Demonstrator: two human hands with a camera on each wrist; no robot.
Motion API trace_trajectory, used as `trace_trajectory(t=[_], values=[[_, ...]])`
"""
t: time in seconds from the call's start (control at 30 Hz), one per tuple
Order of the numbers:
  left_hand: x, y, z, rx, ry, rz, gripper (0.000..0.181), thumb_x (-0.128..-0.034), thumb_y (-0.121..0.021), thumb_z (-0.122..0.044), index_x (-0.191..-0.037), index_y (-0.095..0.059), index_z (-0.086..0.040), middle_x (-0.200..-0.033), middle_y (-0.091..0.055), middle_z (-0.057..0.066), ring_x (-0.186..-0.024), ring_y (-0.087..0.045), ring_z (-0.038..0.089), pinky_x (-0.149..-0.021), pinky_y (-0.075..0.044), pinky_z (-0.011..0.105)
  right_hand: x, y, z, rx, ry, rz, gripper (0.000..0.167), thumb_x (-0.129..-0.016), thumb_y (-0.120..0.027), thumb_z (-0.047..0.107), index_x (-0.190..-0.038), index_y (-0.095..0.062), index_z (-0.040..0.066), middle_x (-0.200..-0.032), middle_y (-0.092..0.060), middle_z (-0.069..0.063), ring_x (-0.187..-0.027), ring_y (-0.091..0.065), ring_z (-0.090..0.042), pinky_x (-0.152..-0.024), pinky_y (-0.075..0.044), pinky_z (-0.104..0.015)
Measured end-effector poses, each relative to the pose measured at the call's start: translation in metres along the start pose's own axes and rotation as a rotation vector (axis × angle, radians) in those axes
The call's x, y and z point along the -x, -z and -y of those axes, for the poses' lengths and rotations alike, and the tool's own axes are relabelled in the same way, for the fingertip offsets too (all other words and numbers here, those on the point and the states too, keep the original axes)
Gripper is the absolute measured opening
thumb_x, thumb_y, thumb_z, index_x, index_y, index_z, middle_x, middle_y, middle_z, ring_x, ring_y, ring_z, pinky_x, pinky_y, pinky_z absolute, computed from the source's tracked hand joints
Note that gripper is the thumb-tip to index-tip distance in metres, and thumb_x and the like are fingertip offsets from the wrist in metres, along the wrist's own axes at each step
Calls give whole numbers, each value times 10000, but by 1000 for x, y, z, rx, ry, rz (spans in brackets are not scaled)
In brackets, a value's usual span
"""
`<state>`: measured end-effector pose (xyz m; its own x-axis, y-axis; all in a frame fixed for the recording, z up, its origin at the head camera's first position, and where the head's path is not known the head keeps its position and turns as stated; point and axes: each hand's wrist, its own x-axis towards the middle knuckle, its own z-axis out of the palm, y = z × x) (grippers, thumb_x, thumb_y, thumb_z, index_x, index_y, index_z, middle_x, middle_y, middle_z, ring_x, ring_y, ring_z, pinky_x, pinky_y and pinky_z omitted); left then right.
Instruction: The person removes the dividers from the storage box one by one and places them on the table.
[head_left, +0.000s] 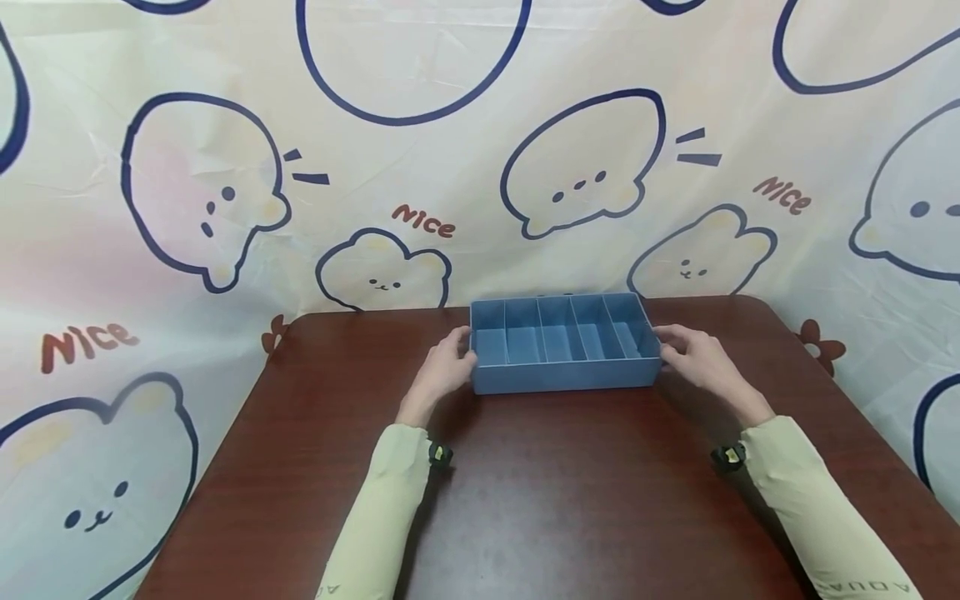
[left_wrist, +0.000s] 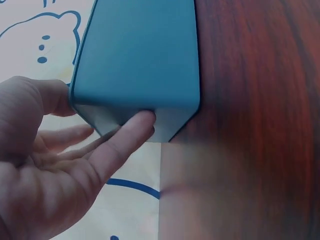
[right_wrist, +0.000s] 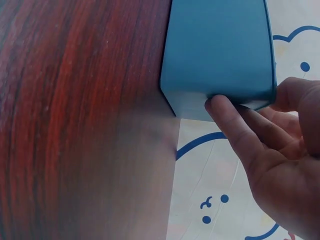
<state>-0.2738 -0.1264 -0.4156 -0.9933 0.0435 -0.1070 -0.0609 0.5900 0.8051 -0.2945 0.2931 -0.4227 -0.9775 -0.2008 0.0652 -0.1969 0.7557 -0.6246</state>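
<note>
A blue compartment box (head_left: 566,377), long and open at the top, sits near the far edge of the wooden table. Thin dividers split it into several compartments, with nothing visible inside. My left hand (head_left: 447,364) grips its left end, and my right hand (head_left: 697,357) grips the right end. In the left wrist view, one digit of the left hand (left_wrist: 65,165) is at the rim of the box (left_wrist: 137,55) while other fingers touch the end wall. The right wrist view has the right hand (right_wrist: 270,150) holding the opposite end of the box (right_wrist: 217,50) likewise; some fingertips are hidden.
The dark reddish-brown table (head_left: 570,492) stretches from the box toward me. Behind it and at both sides hangs a pale cloth (head_left: 472,167) printed with cartoon bears. Each wrist carries a small dark device, one at the left wrist (head_left: 440,455) and one at the right (head_left: 729,456).
</note>
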Motion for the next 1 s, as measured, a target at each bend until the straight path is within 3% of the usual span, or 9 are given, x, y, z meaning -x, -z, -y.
trace_trajectory(t=[0.3, 0.6, 0.8, 1.0], values=[[4, 7, 3, 21, -2, 48, 579, -979, -519, -202, -1522, -318, -198, -1492, -465, 125, -1140, -646, 286, -966, -545, 457, 3, 1, 3, -38, -15, 38, 473, -1016, -502, 207, -1467, -431, 84, -1331, -575, -282, -947, -728, -353, -921, -528, -557], [7, 10, 6, 52, 10, 89, 635, -967, -537, -197, -1542, -267, -194, -1546, -400, 99, -1303, -541, 303, -1007, -515, 467, 2, -1, 6, -45, -20, 62, 525, -1013, -523, 276, -1492, -403, 95, -1381, -541, -271, -937, -734, -327, -948, -496, -584], [9, 13, 10, 62, -4, 115, 667, -959, -538, -208, -1554, -234, -209, -1581, -347, 66, -1367, -479, 291, -1035, -494, 467, 3, 0, 10, -48, -25, 86, 521, -1012, -502, 234, -1494, -395, 68, -1383, -528, -293, -940, -730, -352, -955, -492, -594], [10, 13, 14, 84, -27, 109, 612, -988, -531, -244, -1539, -269, -213, -1548, -390, 96, -1279, -560, 298, -1008, -516, 467, 6, 1, 10, -42, -21, 92, 519, -1008, -508, 224, -1492, -401, 71, -1386, -531, -284, -942, -727, -354, -939, -516, -582]])
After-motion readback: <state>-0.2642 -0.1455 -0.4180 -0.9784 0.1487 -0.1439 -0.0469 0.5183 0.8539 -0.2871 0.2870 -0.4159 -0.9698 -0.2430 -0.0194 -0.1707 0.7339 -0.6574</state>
